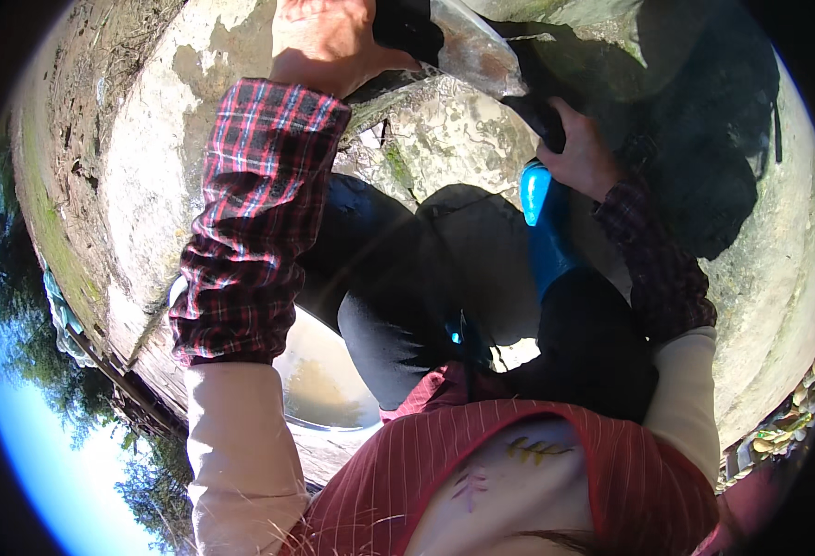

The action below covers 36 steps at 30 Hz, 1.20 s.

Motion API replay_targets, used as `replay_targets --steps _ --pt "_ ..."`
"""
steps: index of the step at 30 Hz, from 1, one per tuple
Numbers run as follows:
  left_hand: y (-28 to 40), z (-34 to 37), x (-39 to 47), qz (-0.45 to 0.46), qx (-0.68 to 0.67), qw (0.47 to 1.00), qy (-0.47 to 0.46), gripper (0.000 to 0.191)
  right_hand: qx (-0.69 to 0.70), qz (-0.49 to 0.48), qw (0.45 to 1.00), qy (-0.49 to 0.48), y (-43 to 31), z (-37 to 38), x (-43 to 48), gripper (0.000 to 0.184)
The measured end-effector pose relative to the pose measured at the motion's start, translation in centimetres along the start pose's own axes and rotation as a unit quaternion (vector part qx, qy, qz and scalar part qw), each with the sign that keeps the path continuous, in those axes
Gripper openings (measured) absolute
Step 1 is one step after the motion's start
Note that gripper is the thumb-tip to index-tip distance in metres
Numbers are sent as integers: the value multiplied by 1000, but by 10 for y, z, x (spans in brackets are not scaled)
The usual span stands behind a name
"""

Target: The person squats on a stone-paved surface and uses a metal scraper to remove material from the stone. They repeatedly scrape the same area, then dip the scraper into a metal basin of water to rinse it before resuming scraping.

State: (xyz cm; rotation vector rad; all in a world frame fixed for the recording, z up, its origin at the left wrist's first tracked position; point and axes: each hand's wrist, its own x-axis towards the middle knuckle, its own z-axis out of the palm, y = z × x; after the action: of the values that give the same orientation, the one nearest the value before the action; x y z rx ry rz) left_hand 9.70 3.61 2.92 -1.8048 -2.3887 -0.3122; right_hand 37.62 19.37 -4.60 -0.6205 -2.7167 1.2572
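My right hand (581,149) is closed around the black handle (539,121) of a broad-bladed knife. Its grey metal blade (480,52) has a brownish patch and runs up and left past the top edge, so the far end is out of sight. Sunlit at the top edge, my left hand (331,42) lies left of the blade, thumb pointing towards it. Its fingers are cut off by the frame and a dark area beside them, so I cannot tell whether it grips anything. Pale, stained concrete (463,132) lies beneath the knife.
A blue rubber boot (553,240) is on my foot, just below my right hand. Beside my knee on the left stands a metal basin (324,375) holding cloudy water. Bare soil (81,118) borders the concrete at left. A dark shadow (699,153) covers the concrete at right.
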Motion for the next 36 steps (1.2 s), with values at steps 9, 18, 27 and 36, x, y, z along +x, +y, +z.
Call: replay_targets --steps 9,18,27,36 --pt "4 -16 8 -61 -136 987 -63 79 11 25 999 -18 -8 -3 7 50" --pt "-4 20 2 -84 -168 981 48 46 12 61 996 -63 -17 -9 13 50" --pt "8 -1 -4 -17 83 996 -25 119 41 88 990 -98 -14 -4 0 44" --pt "8 -8 3 -6 71 997 -6 112 38 100 988 -113 -23 -12 6 46"
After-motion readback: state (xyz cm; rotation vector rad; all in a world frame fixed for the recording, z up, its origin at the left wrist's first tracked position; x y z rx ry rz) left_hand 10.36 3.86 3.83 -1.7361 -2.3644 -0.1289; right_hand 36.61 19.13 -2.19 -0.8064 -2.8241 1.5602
